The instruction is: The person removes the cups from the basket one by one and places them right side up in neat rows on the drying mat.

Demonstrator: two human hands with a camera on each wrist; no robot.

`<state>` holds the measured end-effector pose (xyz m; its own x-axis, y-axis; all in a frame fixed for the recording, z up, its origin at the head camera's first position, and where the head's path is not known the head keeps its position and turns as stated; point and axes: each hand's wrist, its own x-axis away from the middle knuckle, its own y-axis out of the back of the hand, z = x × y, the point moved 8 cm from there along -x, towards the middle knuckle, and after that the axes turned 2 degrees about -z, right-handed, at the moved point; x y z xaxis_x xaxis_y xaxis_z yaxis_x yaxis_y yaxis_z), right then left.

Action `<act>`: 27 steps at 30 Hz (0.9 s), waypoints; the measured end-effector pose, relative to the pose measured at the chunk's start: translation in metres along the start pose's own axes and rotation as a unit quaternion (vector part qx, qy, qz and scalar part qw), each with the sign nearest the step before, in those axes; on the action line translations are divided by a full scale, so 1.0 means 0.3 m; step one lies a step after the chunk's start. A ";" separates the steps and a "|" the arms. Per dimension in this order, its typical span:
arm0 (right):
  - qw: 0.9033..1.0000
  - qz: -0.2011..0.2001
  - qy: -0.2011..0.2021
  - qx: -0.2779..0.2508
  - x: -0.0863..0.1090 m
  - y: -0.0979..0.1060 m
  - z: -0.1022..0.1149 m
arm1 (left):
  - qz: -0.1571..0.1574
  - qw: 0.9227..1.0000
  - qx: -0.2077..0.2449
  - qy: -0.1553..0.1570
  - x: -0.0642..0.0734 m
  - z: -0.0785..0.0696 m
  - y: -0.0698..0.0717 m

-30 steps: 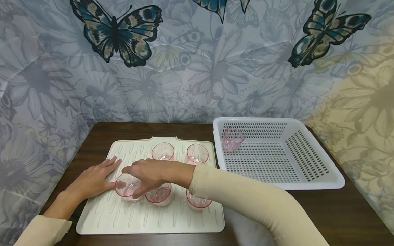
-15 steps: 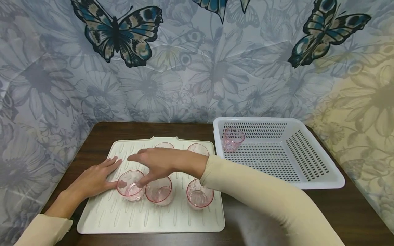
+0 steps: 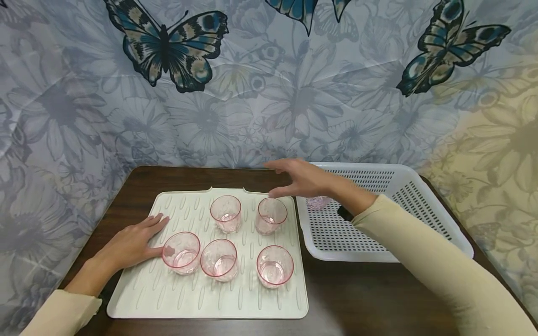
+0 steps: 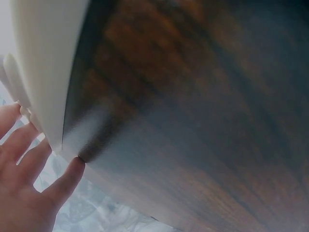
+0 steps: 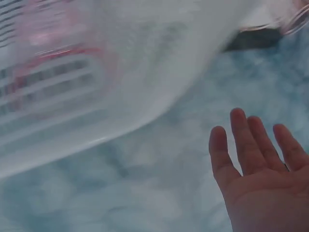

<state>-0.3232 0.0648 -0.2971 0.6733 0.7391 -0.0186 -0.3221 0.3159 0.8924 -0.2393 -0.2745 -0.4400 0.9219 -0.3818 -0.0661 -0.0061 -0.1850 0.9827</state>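
Observation:
Pink-rimmed clear glasses stand upright on a white drying mat: a left front glass (image 3: 181, 253), a middle front glass (image 3: 219, 261), a right front glass (image 3: 275, 267), a back left glass (image 3: 226, 213) and a back right glass (image 3: 271, 215). My left hand (image 3: 128, 245) rests on the mat's left edge, its thumb close beside the left front glass. Fingers spread and holding nothing, my right hand (image 3: 302, 178) hovers by the near left corner of a white basket (image 3: 313, 249). Inside that basket is another pink glass (image 3: 318, 202), partly hidden by the hand and wrist.
A dark wooden table (image 3: 336, 289) carries the mat (image 3: 210, 303) at left and the perforated basket at right. Behind it hangs a blue-grey cloth (image 3: 273, 116) printed with flowers and butterflies.
My right hand has moved away from the left front glass, up and right toward the basket. The left hand stays on the mat's edge, and the glasses stand where they were.

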 end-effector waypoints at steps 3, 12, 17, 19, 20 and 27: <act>0.999 -0.020 -0.038 -0.013 0.065 0.042 -0.115 | 0.001 1.000 0.001 -0.001 0.001 -0.002 0.001; 0.993 -0.038 -0.112 -0.009 0.206 0.061 -0.358 | -0.001 1.000 0.001 0.000 0.004 -0.001 0.005; 0.991 -0.037 -0.127 -0.033 0.251 0.033 -0.408 | 0.000 1.000 0.004 0.003 0.007 -0.003 0.001; 0.990 -0.040 -0.129 -0.039 0.264 0.024 -0.423 | 0.002 1.000 0.006 0.006 0.008 -0.005 0.000; 0.990 -0.042 -0.130 -0.040 0.269 0.020 -0.430 | 0.003 1.000 0.006 0.007 0.008 -0.005 0.000; 0.989 -0.047 -0.136 -0.036 0.281 0.004 -0.458 | 0.003 1.000 0.008 0.008 0.006 -0.007 0.002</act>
<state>-0.3583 0.2093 -0.3595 0.8532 0.5207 0.0303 -0.2894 0.4244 0.8580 -0.2369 -0.2733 -0.4391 0.9275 -0.3694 -0.0568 -0.0180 -0.1961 0.9804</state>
